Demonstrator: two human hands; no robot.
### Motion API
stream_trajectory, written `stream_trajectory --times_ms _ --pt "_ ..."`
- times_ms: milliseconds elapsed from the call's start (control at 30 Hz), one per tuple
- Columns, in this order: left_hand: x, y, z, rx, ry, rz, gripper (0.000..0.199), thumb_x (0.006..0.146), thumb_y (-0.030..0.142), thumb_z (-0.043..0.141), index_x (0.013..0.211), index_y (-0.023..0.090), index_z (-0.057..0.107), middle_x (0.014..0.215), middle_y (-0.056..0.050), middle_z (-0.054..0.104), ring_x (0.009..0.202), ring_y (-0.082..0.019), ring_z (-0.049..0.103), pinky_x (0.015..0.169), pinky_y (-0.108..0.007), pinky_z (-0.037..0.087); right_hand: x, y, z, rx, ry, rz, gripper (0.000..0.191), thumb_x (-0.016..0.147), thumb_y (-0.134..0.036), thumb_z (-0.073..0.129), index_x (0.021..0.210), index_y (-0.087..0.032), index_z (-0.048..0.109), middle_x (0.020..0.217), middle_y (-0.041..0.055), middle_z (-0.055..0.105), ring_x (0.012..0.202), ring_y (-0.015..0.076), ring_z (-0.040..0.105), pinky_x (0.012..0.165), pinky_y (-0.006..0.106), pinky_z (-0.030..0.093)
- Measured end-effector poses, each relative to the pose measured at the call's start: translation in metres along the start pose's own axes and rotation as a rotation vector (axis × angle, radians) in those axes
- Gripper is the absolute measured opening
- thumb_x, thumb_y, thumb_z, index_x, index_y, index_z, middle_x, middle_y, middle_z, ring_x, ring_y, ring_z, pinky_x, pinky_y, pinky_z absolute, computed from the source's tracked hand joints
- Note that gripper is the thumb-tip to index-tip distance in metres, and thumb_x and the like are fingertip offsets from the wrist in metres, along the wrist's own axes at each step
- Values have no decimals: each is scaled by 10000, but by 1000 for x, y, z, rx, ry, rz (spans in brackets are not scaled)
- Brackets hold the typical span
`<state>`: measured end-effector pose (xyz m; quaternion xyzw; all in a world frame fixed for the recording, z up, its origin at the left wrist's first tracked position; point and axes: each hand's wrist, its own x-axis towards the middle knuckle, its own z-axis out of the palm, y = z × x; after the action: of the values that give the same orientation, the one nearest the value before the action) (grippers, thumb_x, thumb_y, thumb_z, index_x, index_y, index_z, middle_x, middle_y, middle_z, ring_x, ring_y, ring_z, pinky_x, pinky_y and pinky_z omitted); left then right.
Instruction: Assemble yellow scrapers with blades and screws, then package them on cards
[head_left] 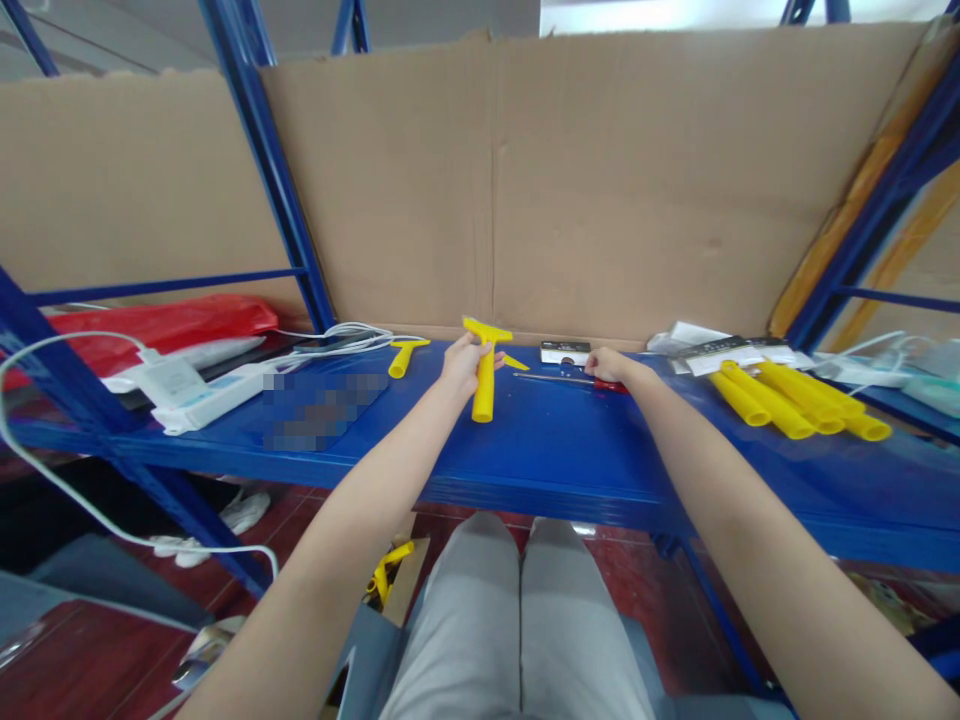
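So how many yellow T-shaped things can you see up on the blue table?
2: one yellow T in the left hand, and a second T left of it, by the white cables. The yellow tubes at right may be more; their far ends are unclear.

The T-shaped piece (484, 385) in the left hand (463, 362) looks smooth yellow plastic; the shelf (555, 450) below is glossy blue, the board (600, 190) beyond matt brown cardboard.
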<state>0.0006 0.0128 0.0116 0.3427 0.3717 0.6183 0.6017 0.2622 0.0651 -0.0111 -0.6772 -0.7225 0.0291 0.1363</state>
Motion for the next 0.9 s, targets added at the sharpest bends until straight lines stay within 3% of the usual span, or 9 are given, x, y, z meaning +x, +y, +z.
stream_trajectory --times_ms 200,400,567,767,900 --pt "2 -1 -1 54 9 39 480 794 -63 516 1218 155 576 925 -73 706 570 -116 673 557 -207 560 1 5 3 85 75 -15 175 695 -22 567 605 -144 654 608 32 655 601 145 582 564 211 403" --pt "-2 1 0 91 -20 44 420 805 -71 499 1150 150 592 850 -47 683 541 -101 656 489 -168 520 2 7 3 236 179 3 165 678 2 564 617 -133 637 589 16 637 539 108 536 541 196 394" --pt "-3 1 1 91 -36 -10 467 825 -66 487 1225 164 562 849 -52 676 542 -111 654 592 -238 579 7 10 4 380 209 -28 137 677 -32 617 602 -145 639 600 21 660 540 107 551 556 196 431" --pt "-3 -5 2 136 -202 -143 565 830 -77 477 1340 167 476 904 -94 688 645 -163 694 758 -359 597 7 7 1 590 267 -44 73 682 -121 706 633 -140 656 637 41 678 603 122 592 599 219 481" --pt "0 -10 -1 184 -300 -221 554 825 -80 489 1313 182 490 965 -117 696 718 -188 710 793 -387 590 -3 -8 -6 708 266 -69 62 710 -167 709 680 -131 669 678 52 684 635 124 596 640 236 493"
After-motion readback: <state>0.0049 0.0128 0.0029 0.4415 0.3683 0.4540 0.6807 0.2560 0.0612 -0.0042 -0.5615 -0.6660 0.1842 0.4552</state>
